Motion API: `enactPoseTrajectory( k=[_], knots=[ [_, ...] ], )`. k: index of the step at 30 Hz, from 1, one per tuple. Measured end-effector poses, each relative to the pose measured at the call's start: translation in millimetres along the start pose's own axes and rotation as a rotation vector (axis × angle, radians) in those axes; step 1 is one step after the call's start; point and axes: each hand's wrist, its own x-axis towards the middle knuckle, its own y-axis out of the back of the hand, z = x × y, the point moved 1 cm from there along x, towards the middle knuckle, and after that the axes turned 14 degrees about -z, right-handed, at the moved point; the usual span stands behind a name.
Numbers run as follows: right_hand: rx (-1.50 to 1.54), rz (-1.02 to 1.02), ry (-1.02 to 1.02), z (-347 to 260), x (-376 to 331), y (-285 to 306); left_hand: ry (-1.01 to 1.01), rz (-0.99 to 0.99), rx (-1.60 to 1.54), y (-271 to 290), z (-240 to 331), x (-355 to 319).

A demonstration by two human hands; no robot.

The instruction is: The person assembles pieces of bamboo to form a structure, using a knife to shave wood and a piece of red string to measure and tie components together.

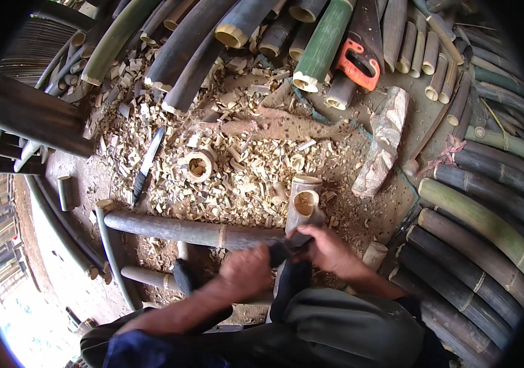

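Note:
In front of me my left hand (243,273) is closed round a dark, blurred thing (278,253), perhaps a handle. My right hand (329,248) grips the dark piece (300,239) right beside it; motion blurs its shape. Just beyond my hands stands a pale bamboo section (295,222) with an oval opening cut in its side. To the left of my hands a long bamboo pole (170,225) lies crosswise. A knife with a dark handle (146,167) rests on the chips, and a short bamboo ring (198,175) sits near it.
Wood chips (237,196) cover the ground ahead. An orange-handled saw (360,64) leans among bamboo poles (326,43) at the back. A rough log (383,144) lies to the right, near stacked bamboo (477,227). A dark board (35,116) is at the left.

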Motion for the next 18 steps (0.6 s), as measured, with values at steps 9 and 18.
enactPoseTrajectory(
  k=[9,18],
  knots=[
    [0.491,-0.147,0.246,34.9,27.5,-45.9,-0.152,-0.649,-0.1,139.5,-65.0,39.3],
    [-0.318,0.136,-0.229,-12.9,-7.2,-2.6,-0.021,-0.29,-0.871,-26.7,28.6,3.7]
  ],
)
